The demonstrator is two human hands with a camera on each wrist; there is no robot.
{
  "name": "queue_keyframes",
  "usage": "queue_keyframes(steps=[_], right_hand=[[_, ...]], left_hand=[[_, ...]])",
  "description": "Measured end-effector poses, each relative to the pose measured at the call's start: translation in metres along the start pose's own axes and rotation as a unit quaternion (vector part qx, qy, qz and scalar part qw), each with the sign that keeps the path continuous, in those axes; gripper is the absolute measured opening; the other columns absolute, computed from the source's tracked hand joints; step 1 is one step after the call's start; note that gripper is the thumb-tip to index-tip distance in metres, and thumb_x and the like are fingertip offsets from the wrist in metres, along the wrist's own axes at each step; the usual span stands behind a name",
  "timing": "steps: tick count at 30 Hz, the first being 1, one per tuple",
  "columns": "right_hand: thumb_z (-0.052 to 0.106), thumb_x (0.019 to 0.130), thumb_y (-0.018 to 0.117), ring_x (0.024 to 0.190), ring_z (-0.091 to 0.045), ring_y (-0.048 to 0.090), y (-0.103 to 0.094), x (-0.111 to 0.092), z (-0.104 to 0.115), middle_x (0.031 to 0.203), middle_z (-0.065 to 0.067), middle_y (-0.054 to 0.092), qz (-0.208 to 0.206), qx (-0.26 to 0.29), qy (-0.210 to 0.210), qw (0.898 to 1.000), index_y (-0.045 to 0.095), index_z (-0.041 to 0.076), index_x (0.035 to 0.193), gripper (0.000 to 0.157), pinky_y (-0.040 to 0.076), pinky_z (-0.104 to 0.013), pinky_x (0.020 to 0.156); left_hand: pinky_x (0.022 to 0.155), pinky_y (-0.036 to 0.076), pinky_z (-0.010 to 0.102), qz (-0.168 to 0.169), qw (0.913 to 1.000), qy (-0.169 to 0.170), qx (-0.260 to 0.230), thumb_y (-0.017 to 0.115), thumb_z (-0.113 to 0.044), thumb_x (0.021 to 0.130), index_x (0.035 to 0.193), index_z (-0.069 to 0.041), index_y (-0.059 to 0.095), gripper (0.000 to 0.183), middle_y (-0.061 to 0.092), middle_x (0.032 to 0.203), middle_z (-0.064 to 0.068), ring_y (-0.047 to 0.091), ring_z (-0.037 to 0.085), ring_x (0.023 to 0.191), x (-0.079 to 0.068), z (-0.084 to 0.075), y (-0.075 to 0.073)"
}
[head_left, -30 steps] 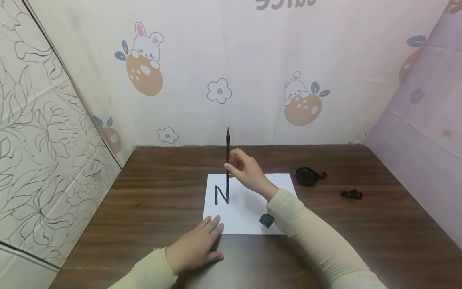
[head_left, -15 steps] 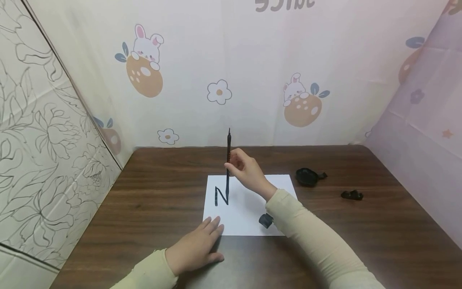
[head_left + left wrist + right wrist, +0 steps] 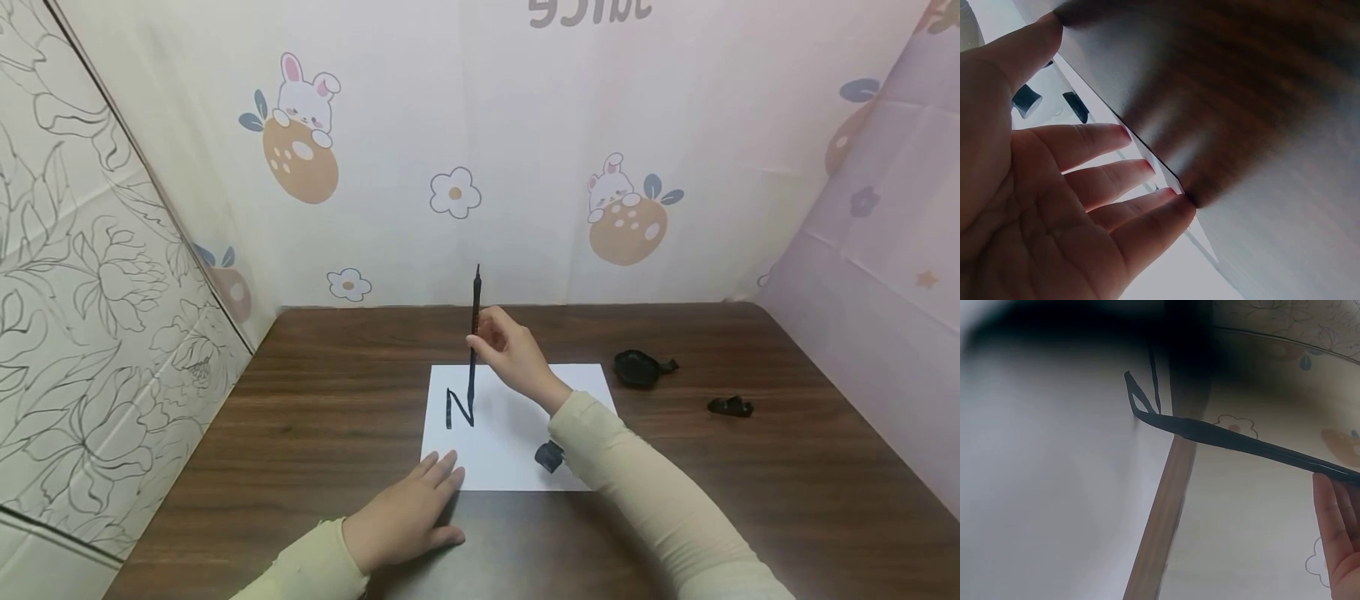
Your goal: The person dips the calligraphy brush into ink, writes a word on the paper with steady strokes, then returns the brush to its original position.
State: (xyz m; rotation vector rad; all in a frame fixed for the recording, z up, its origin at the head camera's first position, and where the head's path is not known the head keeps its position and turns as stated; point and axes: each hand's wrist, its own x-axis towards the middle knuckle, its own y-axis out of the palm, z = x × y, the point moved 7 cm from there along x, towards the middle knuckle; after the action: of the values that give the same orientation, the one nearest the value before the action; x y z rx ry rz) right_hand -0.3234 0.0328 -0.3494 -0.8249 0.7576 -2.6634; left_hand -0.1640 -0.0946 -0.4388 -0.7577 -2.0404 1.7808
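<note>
My right hand (image 3: 517,354) pinches a black calligraphy brush (image 3: 476,312) between thumb and fingers, its shaft nearly upright over the white paper (image 3: 517,425). In the right wrist view the brush's dark bristles (image 3: 1154,420) bend against the paper where black strokes meet. Those strokes (image 3: 459,408) form an upright and a slanting line like an N, with the bristles at the slant's lower right end. My left hand (image 3: 408,512) lies with fingers extended, fingertips on the paper's near left corner and thumb on the wooden table (image 3: 300,467).
A black pan-shaped ink dish (image 3: 637,368) sits right of the paper, with a small black notched piece (image 3: 731,407) farther right. A dark cylinder (image 3: 550,457) shows beside the right cuff. A printed curtain (image 3: 525,125) hangs behind the table.
The brush has shifted slightly up relative to the paper, and its top leans a little more to the right. The left hand stays in place on the paper.
</note>
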Motion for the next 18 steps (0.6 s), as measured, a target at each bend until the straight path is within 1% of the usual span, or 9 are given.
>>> queue_keyframes(steps=[4, 9, 14, 18], right_hand=[[0.019, 0.096, 0.063, 0.082, -0.018, 0.062, 0.0000, 0.0018, -0.0019, 0.097, -0.008, 0.065, -0.003, 0.003, 0.003, 1.000, 0.054, 0.010, 0.118, 0.026, 0.055, -0.027, 0.069], [0.020, 0.096, 0.063, 0.083, -0.019, 0.063, 0.0005, 0.0049, -0.0043, 0.097, -0.010, 0.065, -0.006, 0.008, 0.003, 1.000, 0.054, 0.009, 0.118, 0.026, 0.056, -0.028, 0.069], [0.021, 0.097, 0.062, 0.084, -0.019, 0.063, 0.0004, 0.0080, -0.0068, 0.097, -0.009, 0.065, -0.012, 0.010, -0.002, 1.000, 0.054, 0.009, 0.116, 0.024, 0.055, -0.029, 0.071], [0.020, 0.097, 0.062, 0.083, -0.019, 0.063, 0.0000, 0.0089, -0.0095, 0.096, -0.008, 0.065, -0.015, 0.010, 0.002, 1.000, 0.054, 0.011, 0.114, 0.021, 0.055, -0.028, 0.069]], left_hand=[[0.109, 0.043, 0.049, 0.001, 1.0000, 0.000, 0.000, 0.067, -0.051, 0.087, 0.142, -0.005, 0.050, 0.074, 0.043, 0.152, 0.017, 0.044, 0.040, 0.138, 0.0004, 0.0001, 0.0005], [0.109, 0.043, 0.049, 0.003, 1.0000, -0.002, 0.000, 0.066, -0.053, 0.087, 0.142, -0.005, 0.050, 0.075, 0.042, 0.153, 0.017, 0.043, 0.041, 0.138, 0.0009, 0.0000, 0.0008], [0.109, 0.043, 0.050, -0.002, 1.0000, -0.001, -0.001, 0.066, -0.052, 0.087, 0.142, -0.004, 0.050, 0.074, 0.043, 0.152, 0.018, 0.044, 0.041, 0.137, 0.0000, -0.0007, -0.0011], [0.110, 0.042, 0.049, -0.007, 1.0000, 0.003, 0.003, 0.066, -0.051, 0.088, 0.142, -0.004, 0.050, 0.074, 0.043, 0.151, 0.019, 0.044, 0.041, 0.137, -0.0010, -0.0016, -0.0023]])
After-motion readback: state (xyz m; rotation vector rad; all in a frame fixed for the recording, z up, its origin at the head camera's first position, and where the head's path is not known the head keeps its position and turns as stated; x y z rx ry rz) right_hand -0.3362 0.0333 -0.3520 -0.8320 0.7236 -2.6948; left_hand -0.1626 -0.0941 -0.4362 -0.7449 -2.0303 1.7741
